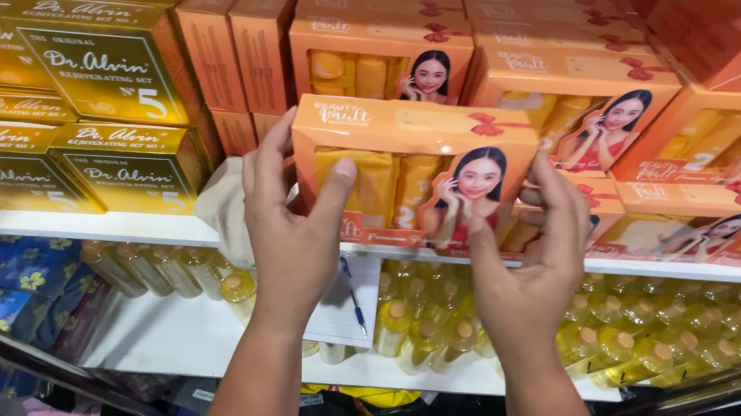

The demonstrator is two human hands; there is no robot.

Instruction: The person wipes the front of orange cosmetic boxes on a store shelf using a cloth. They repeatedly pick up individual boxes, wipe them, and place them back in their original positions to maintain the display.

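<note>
Orange cardboard filled most of the view: the orange box [400, 157], with its clear window and printed portrait, sat at the front edge of the upper white shelf [32, 225], and I had both hands on it. My left hand [290, 230] was closed on the box's left end, thumb pressed against the front window and the fingers wrapped round behind. My right hand [533, 267] gripped the right end the same way, thumb on the lower front corner, fingers curled over the side. The box stood upright, its front face turned toward me, just in front of the stacked orange boxes [566, 80] of the same kind that ran back and to the right along the shelf. A scrap of white cloth or plastic [223, 208] was bunched just behind my left hand; I could not tell whether the hand held it.

Gold boxes [100, 69] were piled to the left on the same shelf, well apart from my hands. On the lower shelf below, rows of small yellow bottles [654, 329] lay on their sides, a sheet of paper with a blue pen [353, 296] rested between my wrists, and blue packets [3, 275] were heaped at the far left.
</note>
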